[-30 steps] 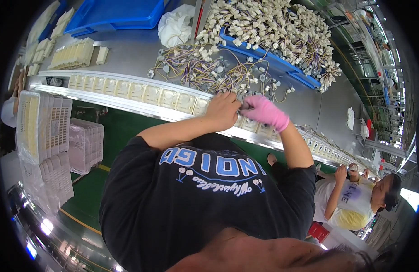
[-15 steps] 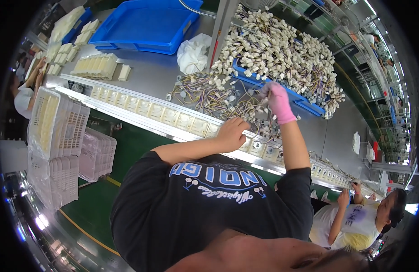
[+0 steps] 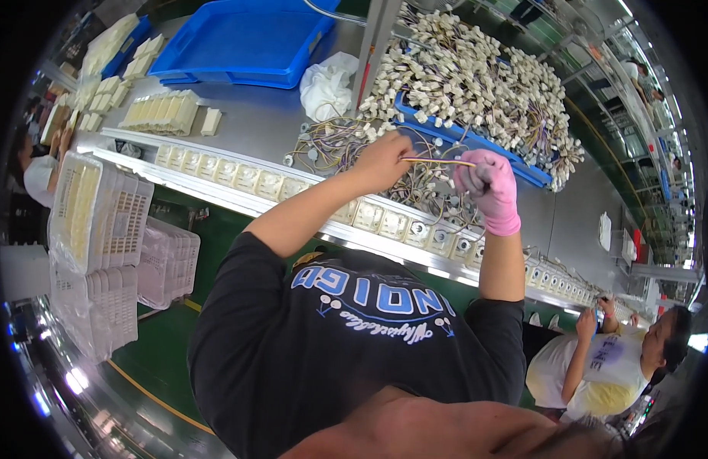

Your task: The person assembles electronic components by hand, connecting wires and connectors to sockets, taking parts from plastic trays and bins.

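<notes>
1. Head view: we have a slim purple-and-yellow cable [image 3: 438,161] drawn nearly straight between our two hands, above the workbench [image 3: 572,222].
2. Our bare left hand [image 3: 383,162] is closed, fingers bunched, gripping the cable's left end of the visible stretch.
3. Our right hand [image 3: 489,187], in a pink fabric glove with a greyish palm side, is curled into a fist around the right end. We cannot tell what lies hidden inside either grip.
4. The key relation: the cable's long axis runs left to right, roughly across our body, so it lies to the right of the left hand and to the left of the right one; neither is clearly nearer.
5. On our side of the cable runs a row of square cream plastic housings [image 3: 392,223] in a long silvery metal rail [image 3: 254,205].
6. Beyond it, we see a loose tangle of thin wires [image 3: 335,145] and a big heap of white connectors [image 3: 461,69] over a blue plastic tray [image 3: 526,172].
</notes>
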Action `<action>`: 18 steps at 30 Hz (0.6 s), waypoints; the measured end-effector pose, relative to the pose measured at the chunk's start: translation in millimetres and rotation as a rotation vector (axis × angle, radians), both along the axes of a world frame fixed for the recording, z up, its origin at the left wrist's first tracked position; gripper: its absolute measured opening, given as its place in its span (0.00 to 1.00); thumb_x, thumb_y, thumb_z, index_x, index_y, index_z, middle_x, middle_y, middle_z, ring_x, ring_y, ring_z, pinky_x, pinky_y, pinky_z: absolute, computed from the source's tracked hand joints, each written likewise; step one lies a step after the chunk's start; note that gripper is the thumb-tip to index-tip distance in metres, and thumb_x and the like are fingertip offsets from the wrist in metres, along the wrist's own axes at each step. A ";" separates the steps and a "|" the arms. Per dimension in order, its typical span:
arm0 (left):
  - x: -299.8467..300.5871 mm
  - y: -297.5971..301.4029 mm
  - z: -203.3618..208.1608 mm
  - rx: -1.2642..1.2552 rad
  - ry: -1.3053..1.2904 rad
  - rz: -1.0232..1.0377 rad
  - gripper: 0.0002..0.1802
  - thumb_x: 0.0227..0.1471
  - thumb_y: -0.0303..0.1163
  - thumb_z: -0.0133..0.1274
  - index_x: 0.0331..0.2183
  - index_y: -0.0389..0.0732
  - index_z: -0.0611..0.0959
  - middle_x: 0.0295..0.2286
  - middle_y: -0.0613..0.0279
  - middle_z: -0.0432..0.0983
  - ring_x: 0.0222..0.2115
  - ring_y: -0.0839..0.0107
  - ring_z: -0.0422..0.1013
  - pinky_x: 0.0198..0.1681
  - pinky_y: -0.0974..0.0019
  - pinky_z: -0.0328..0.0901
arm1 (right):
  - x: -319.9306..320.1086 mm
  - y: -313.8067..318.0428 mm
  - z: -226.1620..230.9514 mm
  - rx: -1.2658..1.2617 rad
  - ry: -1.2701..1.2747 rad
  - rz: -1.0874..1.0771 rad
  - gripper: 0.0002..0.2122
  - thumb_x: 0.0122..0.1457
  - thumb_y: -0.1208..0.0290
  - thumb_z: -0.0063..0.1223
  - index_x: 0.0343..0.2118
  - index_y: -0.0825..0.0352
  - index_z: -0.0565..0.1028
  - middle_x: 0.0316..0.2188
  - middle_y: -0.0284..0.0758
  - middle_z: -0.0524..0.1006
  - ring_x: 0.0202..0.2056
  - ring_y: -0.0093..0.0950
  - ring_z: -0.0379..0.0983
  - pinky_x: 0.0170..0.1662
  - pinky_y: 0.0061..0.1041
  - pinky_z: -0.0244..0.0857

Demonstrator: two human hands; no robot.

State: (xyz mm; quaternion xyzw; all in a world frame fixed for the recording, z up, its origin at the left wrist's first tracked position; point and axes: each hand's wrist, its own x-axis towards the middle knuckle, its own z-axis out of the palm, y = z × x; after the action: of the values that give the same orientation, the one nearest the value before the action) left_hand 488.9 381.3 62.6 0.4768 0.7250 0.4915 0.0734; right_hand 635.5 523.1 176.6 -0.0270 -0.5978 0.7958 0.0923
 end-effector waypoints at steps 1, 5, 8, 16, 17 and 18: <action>-2.0 -4.9 -5.2 0.107 0.210 -0.090 0.12 0.54 0.38 0.43 0.30 0.40 0.74 0.20 0.57 0.71 0.19 0.66 0.69 0.23 0.65 0.62 | 1.6 3.4 -3.6 -0.001 -0.007 -0.022 0.09 0.45 0.75 0.39 0.12 0.67 0.61 0.11 0.32 0.59 0.14 0.21 0.52 0.20 0.21 0.50; -3.2 -23.6 4.9 -0.413 -0.926 -0.558 0.19 0.57 0.42 0.37 0.32 0.38 0.77 0.27 0.56 0.74 0.28 0.67 0.72 0.31 0.65 0.65 | -5.1 10.3 -42.9 1.419 0.105 -0.735 0.08 0.50 0.77 0.46 0.34 0.71 0.70 0.25 0.38 0.71 0.28 0.35 0.68 0.33 0.29 0.63; 6.9 -27.6 13.8 -0.208 -1.377 -0.431 0.23 0.59 0.43 0.34 0.44 0.35 0.72 0.38 0.51 0.73 0.42 0.62 0.69 0.48 0.60 0.62 | 0.2 -29.0 -52.7 1.405 -0.016 -0.537 0.13 0.49 0.75 0.49 0.39 0.70 0.69 0.30 0.42 0.72 0.32 0.39 0.69 0.37 0.32 0.63; 26.5 -20.0 1.3 -0.119 -1.352 -0.267 0.18 0.58 0.43 0.39 0.36 0.38 0.74 0.31 0.61 0.73 0.32 0.68 0.72 0.36 0.65 0.66 | -3.4 -65.2 -78.6 1.246 -0.073 -0.374 0.13 0.48 0.68 0.50 0.37 0.67 0.68 0.25 0.39 0.70 0.28 0.37 0.69 0.31 0.34 0.61; 23.4 -20.9 -4.3 -0.124 -1.356 -0.268 0.18 0.58 0.43 0.39 0.36 0.38 0.74 0.31 0.61 0.73 0.32 0.68 0.72 0.36 0.65 0.66 | -0.8 -63.7 -76.0 1.243 -0.079 -0.375 0.13 0.48 0.68 0.50 0.37 0.67 0.68 0.25 0.39 0.70 0.28 0.37 0.69 0.31 0.34 0.61; 19.1 -22.5 -10.4 -0.174 -1.007 -0.263 0.17 0.57 0.43 0.41 0.31 0.38 0.75 0.27 0.63 0.72 0.28 0.71 0.71 0.32 0.66 0.64 | 2.3 -62.8 -72.0 1.222 -0.104 -0.323 0.13 0.49 0.68 0.50 0.37 0.66 0.68 0.25 0.39 0.70 0.28 0.37 0.69 0.31 0.33 0.61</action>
State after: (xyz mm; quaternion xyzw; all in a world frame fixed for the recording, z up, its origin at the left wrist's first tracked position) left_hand 508.0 358.8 52.2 0.2607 0.5721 0.5842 0.5133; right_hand 637.8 460.3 104.7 -0.0978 -0.9363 0.2846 0.1809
